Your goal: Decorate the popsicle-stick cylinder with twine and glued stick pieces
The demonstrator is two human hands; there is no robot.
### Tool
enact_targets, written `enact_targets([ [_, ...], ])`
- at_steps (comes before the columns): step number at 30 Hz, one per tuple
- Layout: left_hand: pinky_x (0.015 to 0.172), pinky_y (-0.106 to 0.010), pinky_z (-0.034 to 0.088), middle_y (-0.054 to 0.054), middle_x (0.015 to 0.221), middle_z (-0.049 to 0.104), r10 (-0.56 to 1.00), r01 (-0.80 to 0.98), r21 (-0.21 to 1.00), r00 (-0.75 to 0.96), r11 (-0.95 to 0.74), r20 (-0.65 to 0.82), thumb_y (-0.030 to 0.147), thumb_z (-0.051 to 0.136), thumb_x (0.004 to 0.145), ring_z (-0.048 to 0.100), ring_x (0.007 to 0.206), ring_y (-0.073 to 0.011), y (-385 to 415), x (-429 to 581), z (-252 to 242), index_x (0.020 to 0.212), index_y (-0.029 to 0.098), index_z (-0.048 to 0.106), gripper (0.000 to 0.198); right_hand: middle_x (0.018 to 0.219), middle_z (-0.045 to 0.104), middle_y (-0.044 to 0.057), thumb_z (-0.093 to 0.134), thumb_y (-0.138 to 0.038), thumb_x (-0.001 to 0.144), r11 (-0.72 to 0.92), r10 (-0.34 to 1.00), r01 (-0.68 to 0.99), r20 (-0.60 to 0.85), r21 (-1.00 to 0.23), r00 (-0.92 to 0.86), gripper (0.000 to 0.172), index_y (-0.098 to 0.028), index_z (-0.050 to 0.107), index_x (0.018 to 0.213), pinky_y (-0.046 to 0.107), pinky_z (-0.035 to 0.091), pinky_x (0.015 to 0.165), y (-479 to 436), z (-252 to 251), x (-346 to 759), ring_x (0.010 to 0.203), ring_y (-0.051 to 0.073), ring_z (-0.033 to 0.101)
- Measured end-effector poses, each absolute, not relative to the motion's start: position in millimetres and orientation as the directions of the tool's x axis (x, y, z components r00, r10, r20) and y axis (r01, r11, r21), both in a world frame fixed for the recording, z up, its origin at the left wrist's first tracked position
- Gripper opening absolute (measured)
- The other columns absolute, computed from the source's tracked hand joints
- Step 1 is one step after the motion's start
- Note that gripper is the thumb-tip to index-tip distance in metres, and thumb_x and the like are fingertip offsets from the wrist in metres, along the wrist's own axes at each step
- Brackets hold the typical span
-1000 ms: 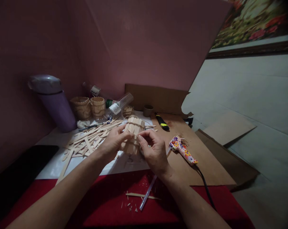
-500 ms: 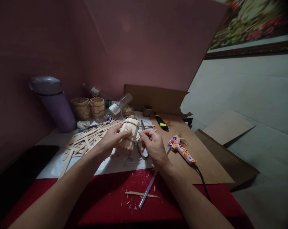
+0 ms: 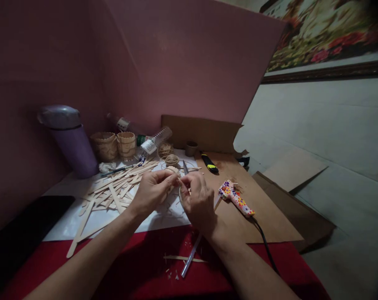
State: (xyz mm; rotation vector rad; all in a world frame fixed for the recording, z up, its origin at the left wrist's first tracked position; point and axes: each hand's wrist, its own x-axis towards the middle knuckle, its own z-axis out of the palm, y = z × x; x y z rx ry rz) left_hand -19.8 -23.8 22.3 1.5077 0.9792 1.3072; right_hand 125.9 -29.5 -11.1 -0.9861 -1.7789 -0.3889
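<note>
My left hand (image 3: 153, 188) is closed, thumb and forefinger pinched together. My right hand (image 3: 199, 200) is closed too, and its fingertips meet those of the left; whatever they pinch is too small to make out. Behind the left fingers sits a small cup made of wooden craft sticks (image 3: 173, 169), mostly hidden. Scissors (image 3: 185, 167) lie on the paper beyond the right hand, blades showing and handles largely covered. A coil of twine (image 3: 171, 160) lies just past the cup.
Loose craft sticks (image 3: 123, 187) cover the paper at left. Behind them stand two decorated cups (image 3: 126, 143), a purple tumbler (image 3: 73, 146) and a plastic bottle (image 3: 156, 141). On cardboard (image 3: 260, 225) at right lie a utility knife (image 3: 209, 162) and a flowered glue gun (image 3: 237, 198); a glue stick (image 3: 190, 260) lies in front.
My left hand has gone from gripping the craft-stick cup to pinching at the right fingertips. The cup is now mostly hidden behind the hands. The view has shifted slightly.
</note>
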Motion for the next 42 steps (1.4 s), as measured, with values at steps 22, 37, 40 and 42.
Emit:
enact_targets([
  [22, 0.047, -0.017, 0.051, -0.009, 0.068, 0.070, 0.992, -0.474, 0.877, 0.120, 0.079, -0.024, 0.002, 0.074, 0.070, 0.061, 0.051, -0.0090, -16, -27, 30, 0.074, 0.006, 0.069, 0.008, 0.091, 0.069, 0.018, 0.059, -0.006, 0.075, 0.064, 0.973, 0.943, 0.228, -0.326, 0.013, 0.020, -0.015, 0.058, 0.093, 0.033, 0.047, 0.067, -19, -9, 139, 0.082, 0.028, 0.068],
  [37, 0.045, -0.014, 0.049, -0.007, 0.066, 0.066, 0.991, -0.511, 0.855, 0.135, 0.091, -0.025, 0.009, 0.072, 0.074, 0.058, 0.049, -0.0069, -14, -41, 39, 0.069, 0.007, 0.066, 0.008, 0.055, 0.046, -0.009, 0.071, -0.079, 0.055, 0.003, 0.975, -0.038, 0.011, -0.999, -0.220, 0.071, -0.020, 0.053, 0.091, 0.025, 0.052, 0.044, -34, 13, 132, 0.041, 0.007, 0.044],
  [40, 0.045, -0.014, 0.048, -0.007, 0.066, 0.066, 0.992, -0.506, 0.860, 0.125, 0.065, -0.002, 0.011, 0.075, 0.071, 0.057, 0.049, -0.0067, -14, -43, 40, 0.069, 0.007, 0.067, 0.009, 0.064, 0.054, -0.005, 0.060, -0.089, 0.053, -0.043, 0.957, -0.066, -0.022, -0.997, -0.290, 0.082, -0.021, 0.055, 0.098, 0.021, 0.046, 0.041, -49, 18, 131, 0.047, 0.009, 0.048],
  [42, 0.044, -0.015, 0.048, -0.007, 0.066, 0.067, 0.993, -0.505, 0.862, 0.121, 0.053, 0.010, 0.012, 0.075, 0.071, 0.057, 0.049, -0.0071, -13, -45, 40, 0.070, 0.007, 0.067, 0.009, 0.065, 0.052, -0.004, 0.057, -0.091, 0.054, -0.043, 0.945, -0.026, -0.033, -0.999, -0.326, 0.082, -0.021, 0.057, 0.098, 0.019, 0.039, 0.038, -54, 20, 131, 0.046, 0.008, 0.044],
])
